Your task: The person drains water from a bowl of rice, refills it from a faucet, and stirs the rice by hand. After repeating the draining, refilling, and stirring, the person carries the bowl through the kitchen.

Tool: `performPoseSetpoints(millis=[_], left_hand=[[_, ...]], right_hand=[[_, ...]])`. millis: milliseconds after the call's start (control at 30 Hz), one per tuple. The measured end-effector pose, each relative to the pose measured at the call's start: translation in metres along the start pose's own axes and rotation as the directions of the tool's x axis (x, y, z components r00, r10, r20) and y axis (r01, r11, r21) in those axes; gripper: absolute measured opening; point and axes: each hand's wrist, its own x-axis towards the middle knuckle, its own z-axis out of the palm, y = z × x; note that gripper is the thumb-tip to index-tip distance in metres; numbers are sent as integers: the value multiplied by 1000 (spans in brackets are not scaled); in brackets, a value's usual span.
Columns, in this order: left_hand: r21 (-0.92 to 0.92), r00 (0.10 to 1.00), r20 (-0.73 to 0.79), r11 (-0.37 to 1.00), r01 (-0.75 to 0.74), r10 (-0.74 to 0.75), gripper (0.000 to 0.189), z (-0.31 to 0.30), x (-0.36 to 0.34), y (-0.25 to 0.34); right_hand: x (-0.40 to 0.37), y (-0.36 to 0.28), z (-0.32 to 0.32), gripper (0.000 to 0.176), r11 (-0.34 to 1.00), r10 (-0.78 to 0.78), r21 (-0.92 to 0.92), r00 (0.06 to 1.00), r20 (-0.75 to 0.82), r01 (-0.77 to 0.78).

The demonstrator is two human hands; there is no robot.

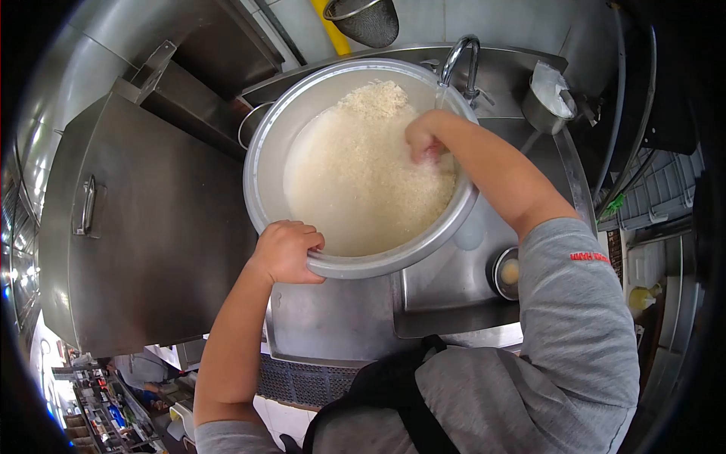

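Note:
A large round metal basin (446,234) sits over the steel sink, holding rice (355,166) in cloudy water. Pale grains rise in a mound near its far side. My left hand (286,252) grips the basin's near left rim, fingers wrapped over the edge. At the basin's right side, my right hand (429,138) is curled just over the rice, blurred by motion; its fingertips and anything in them cannot be made out. Beside that hand, a thin stream of water falls from the curved faucet (461,57) into the basin.
A mesh strainer (370,23) hangs at the back. To the right stands a metal pot (546,113) with a white bag in it. A small round bowl (505,274) is in the sink (439,291). A steel cabinet (151,227) stands on the left.

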Motion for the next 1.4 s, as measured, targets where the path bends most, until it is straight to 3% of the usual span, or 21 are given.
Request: performPoseSetpoints(millis=[33,100,133,167,233,267,300,333,367,433,467,533,567,633,733,800,933,1067,1167,1233,1400], left_hand=[[-6,1000,-7,1000,-2,2,31,0,0,0],[1,1000,-14,1000,-9,9,31,0,0,-1],[10,1000,-19,1000,-17,17,31,0,0,-1],[11,1000,-18,1000,-17,18,31,1,0,-1],[4,1000,-17,1000,-7,7,31,1,0,-1],[3,1000,-15,1000,-9,9,31,1,1,-1],[4,1000,-11,1000,-10,10,31,0,1,-1],[6,1000,-7,1000,-10,10,30,0,0,-1],[6,1000,-10,1000,-7,7,30,0,0,-2],[9,1000,-6,1000,-11,11,31,0,0,-2],[9,1000,-8,1000,-9,9,31,0,0,-1],[11,1000,-10,1000,-3,3,32,0,-1,-1],[10,1000,-16,1000,2,-2,32,-1,-1,-1],[8,1000,10,1000,25,-25,35,-1,-2,-1],[14,999,21,999,36,-36,37,0,-5,-3],[21,998,38,998,56,-57,38,-1,-5,-4],[9,996,53,998,64,-64,39,-2,-6,-4],[3,996,47,997,71,-71,39,-1,-7,-5],[-6,994,72,996,87,-86,39,-2,-7,-6],[-23,999,28,999,41,-40,39,1,-7,-7],[-29,997,34,997,67,-66,38,-3,-5,-7]], right_hand=[[-2,0,1,40,1000,1,2,1000,0,-1],[-4,-1,3,31,600,-183,525,742,-644,604],[-6,2,-6,33,853,-86,319,713,-696,414],[-5,1,-7,33,852,-86,320,712,-697,415],[-6,-5,-8,42,936,155,-313,987,-50,-163],[-8,-4,-3,42,936,156,-311,987,-49,-163],[-8,-3,3,44,989,-50,132,995,-88,61],[-7,-3,6,46,797,-215,527,954,-211,296],[-8,-3,4,46,799,-215,524,954,-211,296],[-18,-8,-2,46,950,50,268,773,-633,159],[-14,-8,3,46,951,48,266,772,-634,159],[22,9,22,54,972,-233,-179,657,-717,150],[30,12,25,59,911,-382,-395,599,-703,117],[-1,-40,48,72,941,-313,-295,749,-584,163],[22,-71,61,73,836,-384,-540,804,-453,95],[29,-75,52,67,470,-856,-730,459,-238,496],[27,-83,24,43,749,-619,-647,503,-604,144],[45,-78,-26,33,711,-648,-678,546,-530,185],[58,-78,-59,25,696,-688,-698,434,-581,169],[54,-87,-75,27,856,-479,-481,638,-603,188],[73,-74,-101,26,848,-483,-505,626,-612,160]])
